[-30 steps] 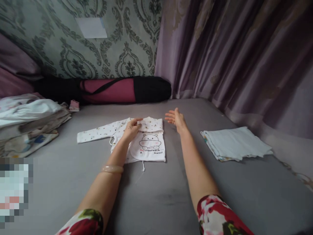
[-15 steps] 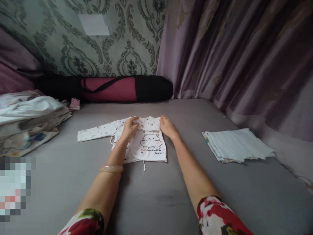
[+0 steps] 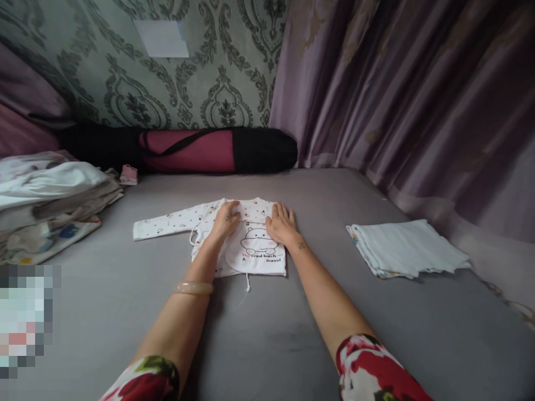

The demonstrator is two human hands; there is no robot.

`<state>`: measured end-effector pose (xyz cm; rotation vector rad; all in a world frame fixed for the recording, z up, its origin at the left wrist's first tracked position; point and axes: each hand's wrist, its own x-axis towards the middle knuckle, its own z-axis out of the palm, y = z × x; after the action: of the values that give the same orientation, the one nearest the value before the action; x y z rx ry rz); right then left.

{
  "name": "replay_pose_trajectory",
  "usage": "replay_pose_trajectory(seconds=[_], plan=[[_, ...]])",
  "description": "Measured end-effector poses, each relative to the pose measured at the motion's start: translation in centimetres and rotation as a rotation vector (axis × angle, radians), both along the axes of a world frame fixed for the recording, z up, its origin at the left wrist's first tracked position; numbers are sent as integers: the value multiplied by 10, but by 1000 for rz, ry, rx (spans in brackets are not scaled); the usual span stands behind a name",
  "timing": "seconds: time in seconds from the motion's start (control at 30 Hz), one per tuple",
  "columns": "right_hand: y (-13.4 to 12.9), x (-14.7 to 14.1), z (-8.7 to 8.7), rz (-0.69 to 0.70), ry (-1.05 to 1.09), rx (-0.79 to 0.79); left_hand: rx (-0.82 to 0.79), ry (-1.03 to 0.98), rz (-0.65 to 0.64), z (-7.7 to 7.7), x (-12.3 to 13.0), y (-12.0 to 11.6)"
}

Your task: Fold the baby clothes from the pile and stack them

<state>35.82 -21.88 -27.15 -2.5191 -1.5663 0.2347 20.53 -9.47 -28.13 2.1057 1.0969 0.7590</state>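
Observation:
A small white baby shirt (image 3: pixel 259 264) with a printed hippo face lies front up on the grey bed sheet (image 3: pixel 267 323). One long sleeve (image 3: pixel 167 224) stretches out to the left; the right sleeve is not visible, and a folded strip of the dotted cloth crosses the chest. My left hand (image 3: pixel 227 219) rests on the upper middle of the shirt, its fingers bent and slightly apart. Flat on the shirt's right shoulder lies my right hand (image 3: pixel 282 224), fingers spread. Short white ties show at the left side and bottom hem.
To the right lies a folded pale cloth (image 3: pixel 407 248). A heap of clothes (image 3: pixel 54 189) is at the left, with a small pink item (image 3: pixel 129 174) beside it. Along the wall rests a long black and dark pink bag (image 3: pixel 192 150). Purple curtains (image 3: pixel 376 83) hang at the right.
My right hand has shifted from gripping the shirt's right shoulder edge to lying flat on top of it, fingers spread. The left hand has barely moved.

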Motion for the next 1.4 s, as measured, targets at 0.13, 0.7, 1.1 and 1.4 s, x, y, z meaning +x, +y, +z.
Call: replay_pose_trajectory(seconds=[0.13,0.7,1.1,1.4], plan=[[1,2,-3,3,38,0,81,95,-19,-4,0,4],[5,-5,8,126,25,-3,83,151,131,41,-22,7],[28,-18,9,103,-3,-42,93,200,146,39,-64,15],[37,-10,-1,95,-9,-65,-35,122,176,16,-73,11]])
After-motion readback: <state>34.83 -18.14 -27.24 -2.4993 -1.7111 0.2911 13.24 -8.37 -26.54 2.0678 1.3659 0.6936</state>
